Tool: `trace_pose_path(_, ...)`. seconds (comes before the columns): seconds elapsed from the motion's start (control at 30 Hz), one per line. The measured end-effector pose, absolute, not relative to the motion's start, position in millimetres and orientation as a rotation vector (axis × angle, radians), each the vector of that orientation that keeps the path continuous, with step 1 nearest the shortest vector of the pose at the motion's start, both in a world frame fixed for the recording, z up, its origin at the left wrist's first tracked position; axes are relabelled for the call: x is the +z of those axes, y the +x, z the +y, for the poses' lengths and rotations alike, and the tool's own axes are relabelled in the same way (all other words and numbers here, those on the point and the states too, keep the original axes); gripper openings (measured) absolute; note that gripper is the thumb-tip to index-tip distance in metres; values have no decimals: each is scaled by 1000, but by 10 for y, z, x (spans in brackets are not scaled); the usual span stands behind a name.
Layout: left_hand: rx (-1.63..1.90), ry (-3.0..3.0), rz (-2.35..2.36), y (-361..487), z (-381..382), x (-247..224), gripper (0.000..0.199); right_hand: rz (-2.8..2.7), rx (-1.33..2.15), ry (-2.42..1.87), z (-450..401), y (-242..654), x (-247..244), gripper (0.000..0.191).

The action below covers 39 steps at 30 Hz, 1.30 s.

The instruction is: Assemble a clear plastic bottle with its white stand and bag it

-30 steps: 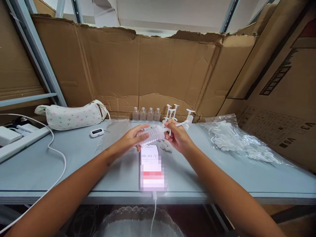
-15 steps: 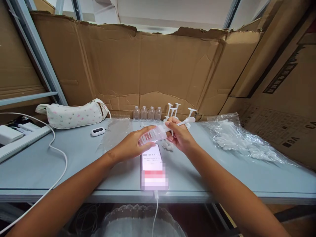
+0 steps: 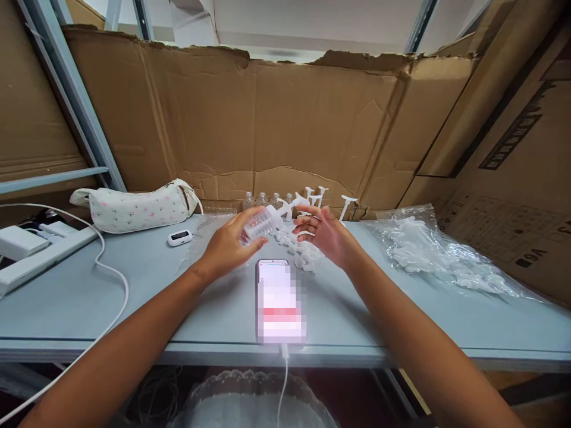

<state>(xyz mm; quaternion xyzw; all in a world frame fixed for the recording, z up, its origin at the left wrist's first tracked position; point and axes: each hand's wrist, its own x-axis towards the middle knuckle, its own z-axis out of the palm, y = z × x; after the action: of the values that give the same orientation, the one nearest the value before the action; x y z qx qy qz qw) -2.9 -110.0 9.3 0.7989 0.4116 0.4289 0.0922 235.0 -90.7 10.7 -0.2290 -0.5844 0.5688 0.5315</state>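
My left hand [image 3: 228,241] is wrapped around a clear plastic bottle [image 3: 259,226], tilted with its neck to the upper right. A white pump top [image 3: 292,205] sticks out from the neck end. My right hand [image 3: 328,235] is just right of it, fingers spread and nothing in them. Small white plastic pieces [image 3: 306,254] lie on the table between and below the hands. Behind the held bottle stand several small clear bottles [image 3: 262,200], partly hidden. White T-shaped pump tops [image 3: 316,196] stand beyond my right hand, with another [image 3: 348,205] to their right.
A phone [image 3: 281,300] with a cable lies near the table's front edge. At right is a clear bag [image 3: 428,252] of white parts. On the left are a floral pouch [image 3: 143,208], a small white device [image 3: 179,238] and a power strip [image 3: 49,249]. Cardboard [image 3: 214,119] walls the back.
My right hand has let go of the white pump top and opened. My left hand has shifted slightly left with the bottle, uncovering more white pieces on the table.
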Motion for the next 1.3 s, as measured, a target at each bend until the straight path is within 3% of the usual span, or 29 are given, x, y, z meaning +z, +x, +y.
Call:
trace_pose_path(0.07,1218,2450,1235,-37,-1094,88,56,-1417,1370,-555,-904,2337,100,51)
trace_pose_path(0.27,1050,2525,1137,-27,-1101,108,55,-1479,1305,-657,-881,2297,49,25)
trace_pose_path(0.6,887,2340,962,-8,-1114,109,50,-1583,1290,-686,-898,2276,30,46)
trace_pose_path(0.87,542,2674,1430,-228,-1008,209,81,-1554,1124,-832,-908,2204,12,39)
trace_pose_path(1.07,-128,2409,1701,-473,-953,282,45,-1420,993,-888,-860,2219,20,42)
trace_pose_path(1.2,-20,2480,1565,-452,-983,295,21,-1441,957,-921,-848,2216,7,44)
trace_pose_path(1.3,190,2581,1475,-472,-994,308,24,-1427,927,-918,-841,2219,-1,43)
